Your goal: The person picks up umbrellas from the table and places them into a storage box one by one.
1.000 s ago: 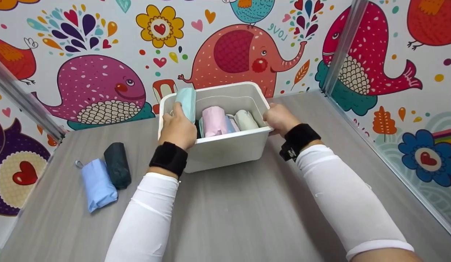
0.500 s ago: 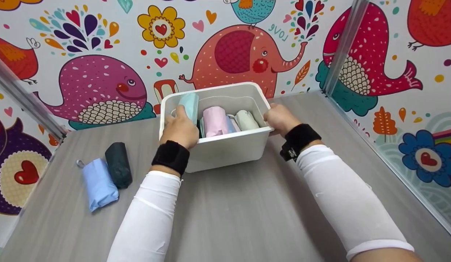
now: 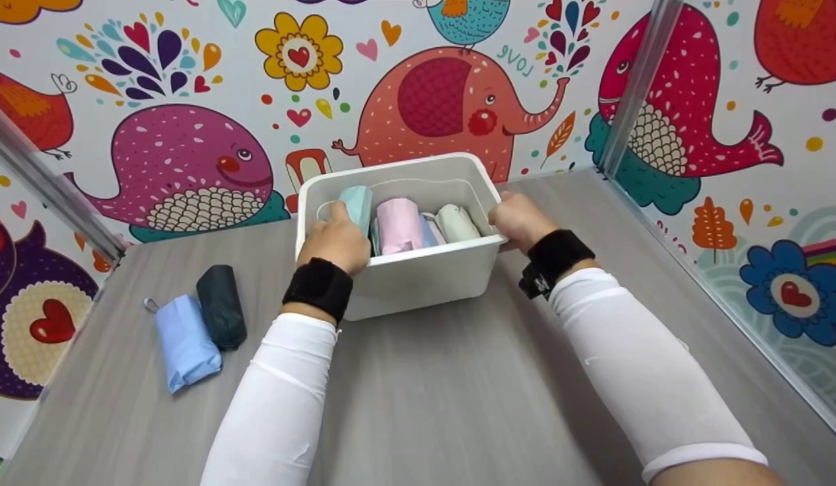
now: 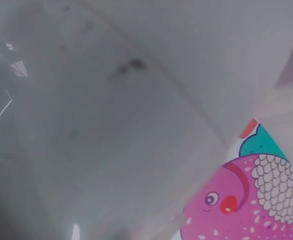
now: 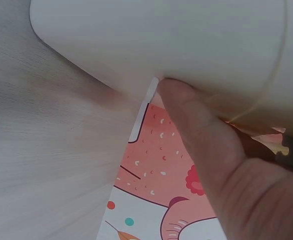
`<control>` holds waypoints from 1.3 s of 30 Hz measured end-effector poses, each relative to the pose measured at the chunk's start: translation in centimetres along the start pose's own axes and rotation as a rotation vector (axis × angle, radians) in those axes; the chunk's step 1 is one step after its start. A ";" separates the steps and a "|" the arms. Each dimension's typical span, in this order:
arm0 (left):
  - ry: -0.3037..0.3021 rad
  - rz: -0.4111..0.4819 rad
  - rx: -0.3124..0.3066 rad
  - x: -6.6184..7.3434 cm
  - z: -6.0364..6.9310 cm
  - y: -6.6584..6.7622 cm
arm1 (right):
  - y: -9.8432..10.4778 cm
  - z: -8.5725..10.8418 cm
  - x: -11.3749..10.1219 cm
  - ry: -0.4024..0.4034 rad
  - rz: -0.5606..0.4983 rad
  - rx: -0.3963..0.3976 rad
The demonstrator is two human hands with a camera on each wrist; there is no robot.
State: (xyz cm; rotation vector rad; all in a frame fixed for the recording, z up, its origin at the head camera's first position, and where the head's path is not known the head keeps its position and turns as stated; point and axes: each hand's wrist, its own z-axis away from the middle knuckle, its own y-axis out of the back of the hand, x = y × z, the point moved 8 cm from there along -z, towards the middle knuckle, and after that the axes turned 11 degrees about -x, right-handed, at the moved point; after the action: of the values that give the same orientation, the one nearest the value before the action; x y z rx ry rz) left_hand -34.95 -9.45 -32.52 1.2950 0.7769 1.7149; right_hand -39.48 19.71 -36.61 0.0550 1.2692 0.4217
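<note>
A white plastic bin [image 3: 418,287] stands on the table, slightly turned. My left hand [image 3: 337,239] reaches over its left front rim and holds a mint compact umbrella [image 3: 357,206] inside, at the left end; the thumb is hidden in the head view. Beside it lie a pink compact umbrella [image 3: 399,226] and a pale green one [image 3: 457,223], with a bluish piece partly covered between them. My right hand [image 3: 522,219] grips the bin's right rim, and its thumb [image 5: 196,117] presses the wall in the right wrist view. Pale bin wall [image 4: 126,125] fills most of the left wrist view.
Left of the bin, a light blue compact umbrella [image 3: 186,343] with a loop and a dark green umbrella [image 3: 220,307] lie side by side on the grey table [image 3: 418,405]. Printed wall panels [image 3: 418,101] rise behind the bin and at both sides.
The mint umbrella has gone down from above the bin's rim into its left end, with my left hand on it. My right hand and the bin stay in place.
</note>
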 end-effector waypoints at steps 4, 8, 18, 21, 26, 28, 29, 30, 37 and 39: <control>0.006 -0.013 -0.014 0.0 0.0 0.0 | 0.0 0.0 0.0 -0.002 -0.005 -0.001; 0.007 -0.030 -0.030 0.1 0.0 -0.1 | 0.0 0.0 0.0 -0.004 -0.010 -0.007; 0.007 -0.077 -0.049 0.2 -0.1 -0.3 | 0.0 0.0 0.0 0.011 0.003 0.009; 0.011 -0.082 -0.056 0.2 -0.2 -0.3 | 0.0 0.0 0.0 0.009 0.002 0.009; 0.014 -0.070 -0.073 0.2 -0.1 -0.4 | 0.0 0.0 0.0 0.002 -0.004 0.008; 0.013 -0.069 -0.084 0.2 -0.1 -0.4 | 0.0 0.0 0.0 0.001 -0.010 0.007; 0.015 -0.069 -0.090 0.2 -0.1 -0.4 | 0.0 0.0 0.0 0.001 -0.009 0.008; 0.015 -0.070 -0.095 0.2 -0.1 -0.5 | 0.0 0.0 0.0 0.001 -0.009 0.009; 0.017 -0.061 -0.116 0.2 -0.1 -0.6 | 0.1 -0.1 0.1 0.003 0.004 0.017; 0.015 -0.052 -0.115 0.2 -0.1 -0.6 | 0.1 -0.1 0.1 0.004 0.004 0.016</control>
State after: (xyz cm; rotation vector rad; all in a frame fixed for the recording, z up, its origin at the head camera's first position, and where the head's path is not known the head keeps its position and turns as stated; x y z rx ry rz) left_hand -34.90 -8.99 -32.97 1.1752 0.7042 1.7045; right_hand -39.56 19.79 -36.71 0.0700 1.2768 0.4151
